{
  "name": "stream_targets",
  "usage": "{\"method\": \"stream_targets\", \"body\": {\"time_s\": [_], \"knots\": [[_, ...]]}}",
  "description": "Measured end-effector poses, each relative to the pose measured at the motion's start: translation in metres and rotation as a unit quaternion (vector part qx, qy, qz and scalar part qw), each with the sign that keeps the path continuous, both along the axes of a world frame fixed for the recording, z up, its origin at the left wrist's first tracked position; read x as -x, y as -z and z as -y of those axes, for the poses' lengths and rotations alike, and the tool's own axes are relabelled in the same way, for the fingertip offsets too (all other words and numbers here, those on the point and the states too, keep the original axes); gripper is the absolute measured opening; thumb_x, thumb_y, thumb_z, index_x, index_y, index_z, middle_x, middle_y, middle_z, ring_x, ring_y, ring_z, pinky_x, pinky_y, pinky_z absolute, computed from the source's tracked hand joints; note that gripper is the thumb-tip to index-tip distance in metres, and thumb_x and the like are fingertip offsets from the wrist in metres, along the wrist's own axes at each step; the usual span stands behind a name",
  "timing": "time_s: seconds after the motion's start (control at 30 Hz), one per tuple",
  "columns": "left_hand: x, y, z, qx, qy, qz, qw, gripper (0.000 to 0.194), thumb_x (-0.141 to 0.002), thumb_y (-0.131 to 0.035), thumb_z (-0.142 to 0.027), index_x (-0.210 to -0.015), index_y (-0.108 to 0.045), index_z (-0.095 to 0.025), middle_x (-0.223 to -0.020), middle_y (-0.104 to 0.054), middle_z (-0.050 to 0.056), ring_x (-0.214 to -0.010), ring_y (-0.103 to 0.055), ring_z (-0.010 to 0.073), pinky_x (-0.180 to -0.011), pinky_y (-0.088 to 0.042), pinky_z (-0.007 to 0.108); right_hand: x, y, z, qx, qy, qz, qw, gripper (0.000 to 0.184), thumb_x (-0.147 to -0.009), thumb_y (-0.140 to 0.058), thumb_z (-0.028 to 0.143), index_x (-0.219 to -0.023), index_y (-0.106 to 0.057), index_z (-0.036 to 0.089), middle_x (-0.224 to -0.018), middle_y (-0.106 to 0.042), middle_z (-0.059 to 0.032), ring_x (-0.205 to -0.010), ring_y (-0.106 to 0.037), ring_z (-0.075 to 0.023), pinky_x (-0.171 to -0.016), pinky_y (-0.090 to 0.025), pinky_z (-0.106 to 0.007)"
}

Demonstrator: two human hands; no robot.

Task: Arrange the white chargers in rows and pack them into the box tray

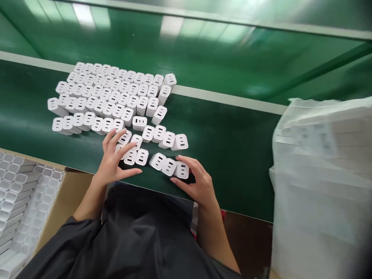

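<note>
One dark-green bench point(232, 155) under white blocks point(115, 96)

Dark green worktop point(232, 155) is spanning the view from the left; a pale strip point(232, 99) is running along its far edge. Beyond that edge, a glossy green panel point(221, 62) is extending, with a pale rail point(232, 25) bordering its far side. Light is reflecting off the panel in two groups of bright, blurred rectangles. Translucent white sheeting point(316, 186) is hanging in folds by the worktop's right end. Below the near edge, toward the right corner, a dark brown surface point(247, 244) is showing, possibly floor.
</note>
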State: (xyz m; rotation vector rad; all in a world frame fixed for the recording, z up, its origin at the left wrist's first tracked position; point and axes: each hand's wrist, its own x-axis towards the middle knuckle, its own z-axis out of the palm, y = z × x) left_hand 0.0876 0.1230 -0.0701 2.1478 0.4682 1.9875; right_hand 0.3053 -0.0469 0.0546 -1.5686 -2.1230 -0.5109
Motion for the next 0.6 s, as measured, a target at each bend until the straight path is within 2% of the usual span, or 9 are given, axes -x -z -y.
{"method": "stream_targets", "body": {"time_s": [0.17, 0.33, 0.47, 0.6], "knots": [[-0.003, 0.002, 0.005, -0.008, -0.032, 0.019, 0.999, 0.067, -0.071, -0.077, -0.067, -0.123, -0.057, -0.031, -0.15, -0.042, 0.008, -0.143, -0.028, 0.0329, -0.117, -0.03, 0.052, 0.0, -0.002, 0.002, 0.013, -0.002, 0.001, 1.0, 0.071, -0.084, -0.076, 0.045, -0.145, -0.045, 0.026, -0.126, -0.063, -0.0116, -0.112, -0.064, -0.0279, -0.09, -0.058, -0.041], [-0.006, 0.0, 0.008, -0.025, -0.087, 0.016, 0.996, 0.062, -0.07, -0.073, -0.074, -0.113, -0.063, -0.031, -0.145, -0.046, 0.005, -0.141, -0.03, 0.0288, -0.117, -0.03, 0.052, 0.0, 0.0, 0.004, -0.003, 0.021, -0.003, 1.0, 0.071, -0.085, -0.074, 0.048, -0.146, -0.045, 0.027, -0.126, -0.062, -0.0113, -0.109, -0.065, -0.0287, -0.088, -0.058, -0.041], [-0.005, 0.002, 0.009, -0.023, -0.117, -0.01, 0.993, 0.061, -0.068, -0.076, -0.071, -0.117, -0.064, -0.037, -0.145, -0.047, 0.002, -0.139, -0.032, 0.0312, -0.118, -0.029, 0.054, 0.006, -0.001, 0.002, -0.049, 0.04, 0.044, 0.997, 0.067, -0.086, -0.071, 0.052, -0.144, -0.046, 0.031, -0.124, -0.063, -0.0111, -0.106, -0.064, -0.0303, -0.088, -0.056, -0.045], [-0.006, 0.006, 0.009, -0.039, -0.123, -0.006, 0.992, 0.062, -0.068, -0.078, -0.068, -0.122, -0.062, -0.041, -0.145, -0.047, -0.001, -0.14, -0.032, 0.0324, -0.118, -0.028, 0.055, 0.021, -0.005, -0.005, -0.072, 0.029, 0.095, 0.992, 0.066, -0.085, -0.071, 0.054, -0.142, -0.046, 0.033, -0.124, -0.063, -0.0107, -0.108, -0.061, -0.0331, -0.092, -0.053, -0.051]]}}
